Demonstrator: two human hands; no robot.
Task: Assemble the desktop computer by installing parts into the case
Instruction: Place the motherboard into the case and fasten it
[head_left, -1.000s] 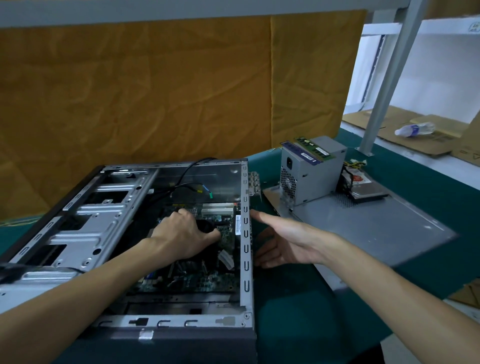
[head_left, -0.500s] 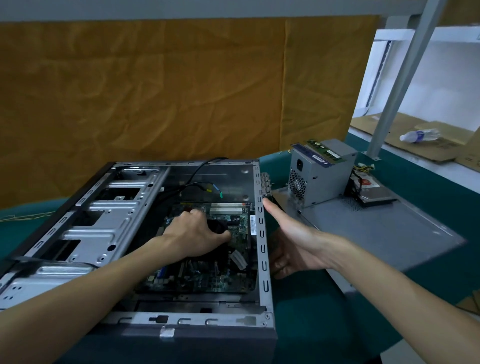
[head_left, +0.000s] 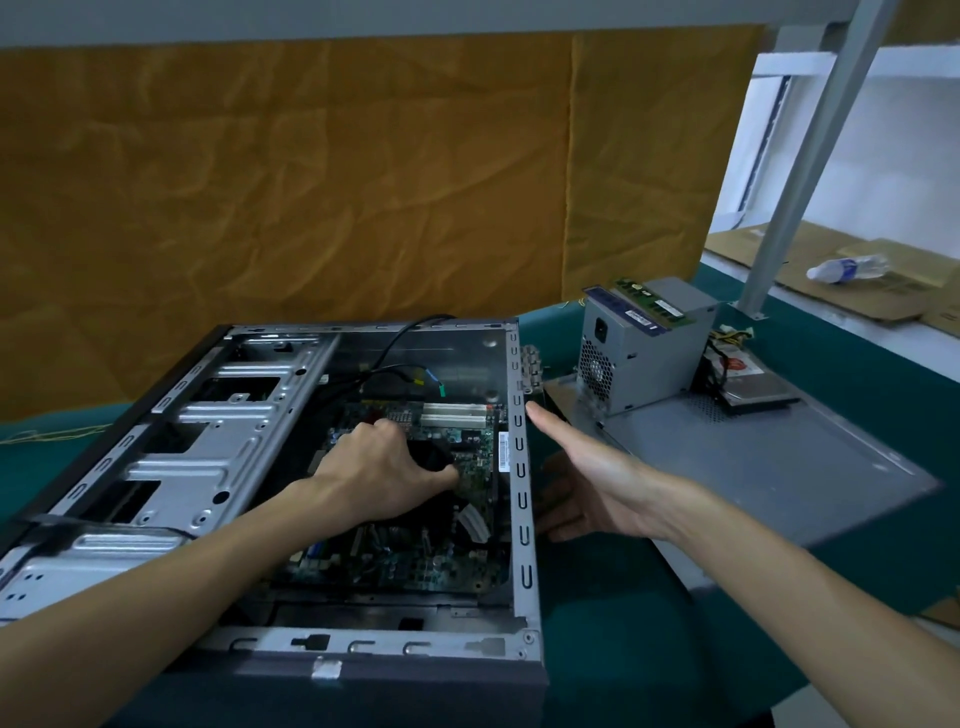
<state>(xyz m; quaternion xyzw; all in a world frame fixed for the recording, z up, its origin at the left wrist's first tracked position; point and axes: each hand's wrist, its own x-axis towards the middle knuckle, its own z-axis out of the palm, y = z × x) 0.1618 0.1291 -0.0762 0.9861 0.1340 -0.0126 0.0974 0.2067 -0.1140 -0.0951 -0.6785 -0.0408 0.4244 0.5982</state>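
The open computer case lies on its side in the lower left and centre of the frame, on a green-covered table. Inside it, the green motherboard sits against the case floor, right of the silver drive cage that fills the case's left half. Black cables run from the case's far wall down toward the board.

The left hand reaches into the case, its fingers curled round a black part over the middle of the motherboard; what the part is cannot be told. The right hand is just outside the case's right wall, fingers straight and together, the thumb tip close to the rim and the other fingers against the outer side of the wall.

In the centre right of the frame, the grey side panel lies flat. On it stands the power supply with a RAM stick on top, and a hard drive lies just beside. A plastic bottle rests on cardboard at the upper right.
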